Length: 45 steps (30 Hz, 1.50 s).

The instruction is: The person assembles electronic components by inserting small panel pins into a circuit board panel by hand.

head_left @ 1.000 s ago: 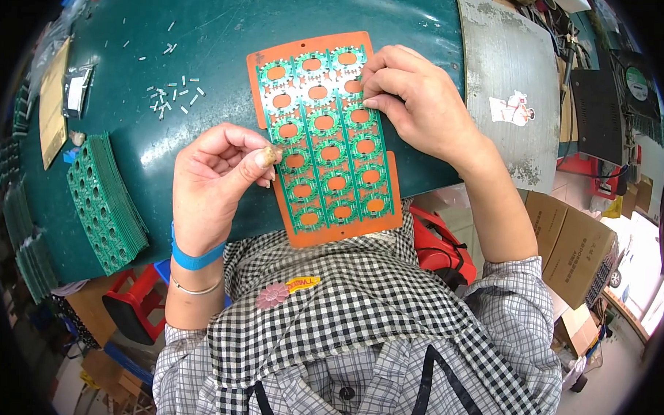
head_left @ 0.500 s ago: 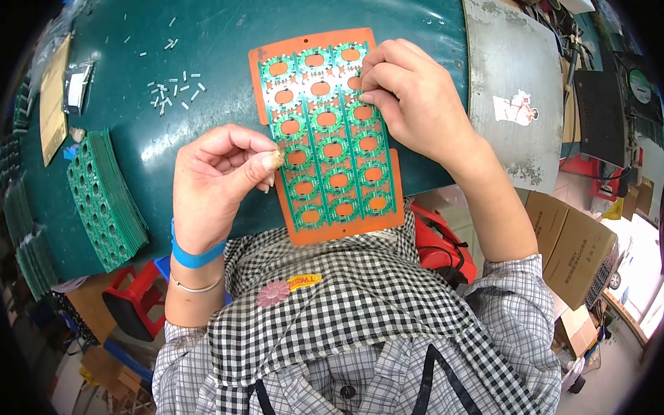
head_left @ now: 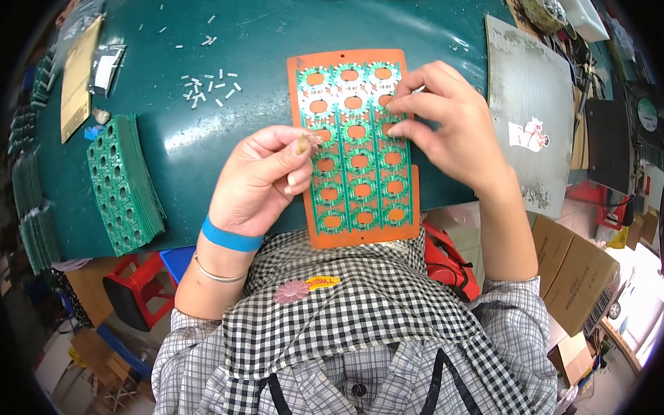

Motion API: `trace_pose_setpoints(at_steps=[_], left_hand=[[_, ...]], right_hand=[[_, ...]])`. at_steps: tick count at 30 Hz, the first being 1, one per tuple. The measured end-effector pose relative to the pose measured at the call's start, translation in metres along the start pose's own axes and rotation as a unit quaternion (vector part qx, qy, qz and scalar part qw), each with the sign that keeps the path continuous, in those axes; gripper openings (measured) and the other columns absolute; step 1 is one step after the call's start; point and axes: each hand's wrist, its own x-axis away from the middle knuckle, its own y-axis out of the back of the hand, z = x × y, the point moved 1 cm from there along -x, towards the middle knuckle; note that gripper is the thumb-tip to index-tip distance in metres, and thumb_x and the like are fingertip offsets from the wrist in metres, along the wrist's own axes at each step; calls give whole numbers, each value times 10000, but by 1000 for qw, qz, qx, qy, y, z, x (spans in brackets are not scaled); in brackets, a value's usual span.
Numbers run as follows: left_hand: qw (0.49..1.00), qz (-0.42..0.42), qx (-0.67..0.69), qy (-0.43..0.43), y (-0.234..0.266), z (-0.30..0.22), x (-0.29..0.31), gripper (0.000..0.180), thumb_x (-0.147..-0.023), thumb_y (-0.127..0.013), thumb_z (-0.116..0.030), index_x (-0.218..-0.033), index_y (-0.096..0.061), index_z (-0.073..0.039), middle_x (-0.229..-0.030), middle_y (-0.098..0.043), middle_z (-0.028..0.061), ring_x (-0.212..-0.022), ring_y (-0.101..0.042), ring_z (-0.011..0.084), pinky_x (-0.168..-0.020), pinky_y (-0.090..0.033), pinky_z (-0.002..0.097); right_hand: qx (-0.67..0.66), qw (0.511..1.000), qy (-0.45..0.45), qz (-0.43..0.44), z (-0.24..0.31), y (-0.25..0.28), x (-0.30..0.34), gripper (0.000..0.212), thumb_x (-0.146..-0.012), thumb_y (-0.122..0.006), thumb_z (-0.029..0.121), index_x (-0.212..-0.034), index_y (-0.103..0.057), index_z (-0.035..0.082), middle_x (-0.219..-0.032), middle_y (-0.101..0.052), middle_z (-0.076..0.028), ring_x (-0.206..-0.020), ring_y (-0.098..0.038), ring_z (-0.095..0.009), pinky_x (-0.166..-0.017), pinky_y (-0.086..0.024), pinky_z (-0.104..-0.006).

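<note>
A green circuit board panel (head_left: 360, 162) with rows of ring-shaped boards lies on an orange-brown backing plate (head_left: 345, 242) in front of me. Beside the panel's left edge, my left hand (head_left: 264, 168) is closed in a pinch, thumb against index finger. A tiny thing seems to be at its fingertips, too small to make out. My right hand (head_left: 455, 128) reaches over the panel's upper right edge. Its fingertips and thumb touch down near the right column of boards, with a gap between them and nothing visible held.
Small white strip-like pieces (head_left: 220, 86) are scattered on the green table (head_left: 264, 44) at the upper left. A stack of green circuit board panels (head_left: 124, 185) stands at the left. To the right lies a worn grey metal sheet (head_left: 526, 82); cardboard boxes (head_left: 571, 267) stand below it.
The whole view has shifted, with the table sliding right in the picture. My left hand has moved up along the panel's left edge. My right thumb has parted from the fingers.
</note>
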Motion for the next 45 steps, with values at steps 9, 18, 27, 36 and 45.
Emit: trace_pose_setpoints(at_steps=[9, 18, 27, 36, 45], left_hand=[[995, 27, 72, 71, -24, 12, 7, 131, -974, -563, -150, -1047, -584, -45, -793, -536, -10, -588, -401, 60, -530, -342, 205], [719, -216, -578, -321, 31, -36, -10, 108, -794, -713, -48, -900, -703, -66, -870, -655, 40, -727, -584, 170, -654, -485, 307], [459, -202, -772, -390, 67, -66, -34, 104, -747, -729, -61, -808, -646, -74, -895, -623, 54, -862, -540, 263, -765, -445, 361], [616, -265, -652, -353, 53, -62, -17, 83, -827, -707, -49, -893, -675, -12, -798, -681, 81, -709, -632, 145, -683, -505, 264], [698, -225, -599, -321, 33, -45, -1, 132, -865, -694, -32, -987, -688, 15, -878, -676, 10, -826, -586, 75, -779, -477, 223]], right_hand=[[-63, 977, 185, -89, 51, -13, -14, 117, -687, -677, 17, -769, -601, 51, -852, -612, -57, -797, -595, -249, -661, -505, -352], [-114, 992, -23, 37, 22, 5, 3, 140, -758, -663, 15, -804, -532, 33, -974, -591, -110, -941, -566, -294, -815, -468, -376], [-82, 990, -96, 67, 3, 0, 17, 123, -768, -651, 5, -808, -535, 21, -993, -584, -100, -971, -538, -294, -841, -454, -371], [-81, 991, -46, 91, 2, -1, 23, 88, -766, -654, -10, -812, -580, 0, -1014, -558, -87, -987, -523, -278, -829, -462, -370], [-74, 993, -35, 86, 1, 0, 22, 110, -767, -683, -10, -833, -595, -18, -1004, -560, -94, -964, -528, -277, -811, -471, -374]])
